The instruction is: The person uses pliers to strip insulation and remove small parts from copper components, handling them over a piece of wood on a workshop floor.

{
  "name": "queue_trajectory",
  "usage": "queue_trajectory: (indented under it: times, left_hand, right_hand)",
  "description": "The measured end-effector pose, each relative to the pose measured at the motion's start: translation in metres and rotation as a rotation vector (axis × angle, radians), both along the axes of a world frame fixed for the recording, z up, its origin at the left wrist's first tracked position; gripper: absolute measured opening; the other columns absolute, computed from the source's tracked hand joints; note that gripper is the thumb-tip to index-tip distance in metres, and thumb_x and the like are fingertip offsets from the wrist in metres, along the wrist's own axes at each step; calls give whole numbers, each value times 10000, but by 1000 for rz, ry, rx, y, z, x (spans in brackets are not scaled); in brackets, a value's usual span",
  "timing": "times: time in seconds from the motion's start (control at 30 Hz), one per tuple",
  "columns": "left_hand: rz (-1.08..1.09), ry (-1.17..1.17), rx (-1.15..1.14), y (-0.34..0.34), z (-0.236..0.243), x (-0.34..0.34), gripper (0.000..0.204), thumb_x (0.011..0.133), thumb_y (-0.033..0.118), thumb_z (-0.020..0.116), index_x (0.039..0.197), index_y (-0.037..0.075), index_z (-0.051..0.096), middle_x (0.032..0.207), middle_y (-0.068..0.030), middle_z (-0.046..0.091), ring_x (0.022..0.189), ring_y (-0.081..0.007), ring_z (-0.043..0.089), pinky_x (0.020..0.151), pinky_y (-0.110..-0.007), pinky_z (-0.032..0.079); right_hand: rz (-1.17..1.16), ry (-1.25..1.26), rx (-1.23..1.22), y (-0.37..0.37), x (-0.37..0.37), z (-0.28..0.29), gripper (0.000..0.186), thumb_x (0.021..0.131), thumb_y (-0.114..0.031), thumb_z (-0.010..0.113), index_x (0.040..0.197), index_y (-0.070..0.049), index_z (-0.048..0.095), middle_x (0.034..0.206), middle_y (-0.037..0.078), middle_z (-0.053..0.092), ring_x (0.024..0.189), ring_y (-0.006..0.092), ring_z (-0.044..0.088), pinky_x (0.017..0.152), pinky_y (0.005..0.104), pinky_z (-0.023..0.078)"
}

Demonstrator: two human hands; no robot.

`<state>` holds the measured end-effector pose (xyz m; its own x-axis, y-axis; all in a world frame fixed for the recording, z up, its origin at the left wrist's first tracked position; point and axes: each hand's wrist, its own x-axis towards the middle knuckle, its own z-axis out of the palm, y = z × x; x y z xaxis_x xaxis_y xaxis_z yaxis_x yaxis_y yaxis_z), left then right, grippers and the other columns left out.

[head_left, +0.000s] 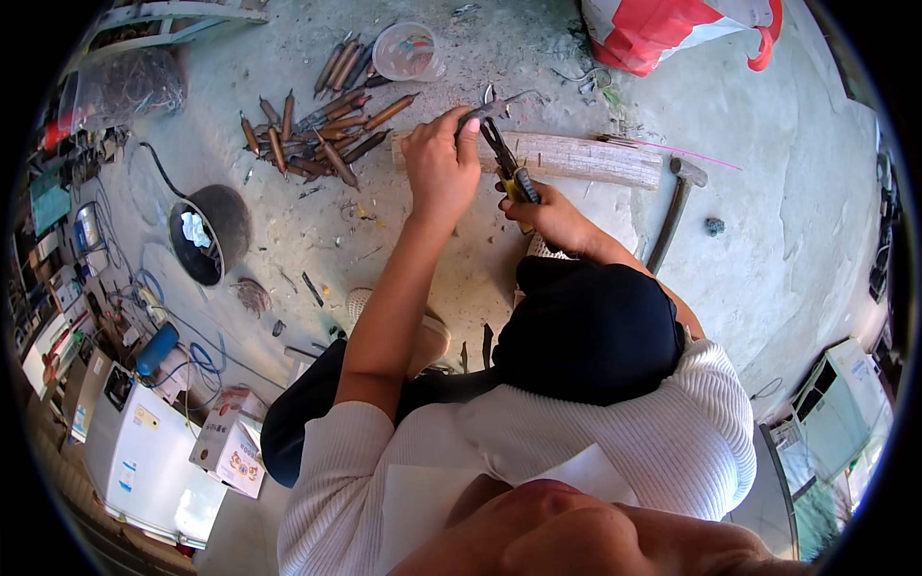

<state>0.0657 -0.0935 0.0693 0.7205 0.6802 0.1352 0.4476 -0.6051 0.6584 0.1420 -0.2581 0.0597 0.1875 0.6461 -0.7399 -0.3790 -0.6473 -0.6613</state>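
My left hand (444,163) is closed around one end of a dark grey metal piece (497,109), whose thin, bent tip points right. In my right hand (559,219) are pliers (520,180) with yellow and black handles. Their dark jaws reach up beside the metal piece; whether they touch it I cannot tell. Beneath both hands a pale wooden log (595,160) lies crosswise on the floor. Several brown and dark spindle-shaped metal pieces (331,144) are heaped to the left of my left hand.
Right of the log lies a hammer (674,211). A clear plastic tub (408,53) stands beyond the heap, and a red and white bag (643,34) at the far right. To the left are a black bucket (230,226), a clear bin (125,88) and a carton (230,444).
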Motion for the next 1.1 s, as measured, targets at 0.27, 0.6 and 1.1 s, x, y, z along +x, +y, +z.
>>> queue_trajectory:
  times: [0.27,0.6,1.1]
  left_hand:
    - [47,139,-192,0,4,-2,256,938,284,537,1012,72,661,864,-129,669,861,-312,596,850,-426,387]
    - [40,57,-156,-3,-1,-2,288,937,307,548,991,50,669,770,-145,637,743,-316,593,722,-414,430]
    - [-77,-91,-1224,-68,-27,-20,314,888,330,669,964,32,606,865,5,602,822,-84,540,752,-251,426]
  right_hand:
    - [66,-40,-13,2,4,8,365,844,-309,647,971,27,583,822,55,558,810,155,489,758,310,408]
    - [91,-89,-33,0,4,6,315,841,-275,634,949,19,593,771,55,573,758,150,507,724,314,425]
    - [104,-503,157,-5,-11,-27,345,823,-194,558,1122,-22,561,937,244,649,914,405,626,799,431,475]
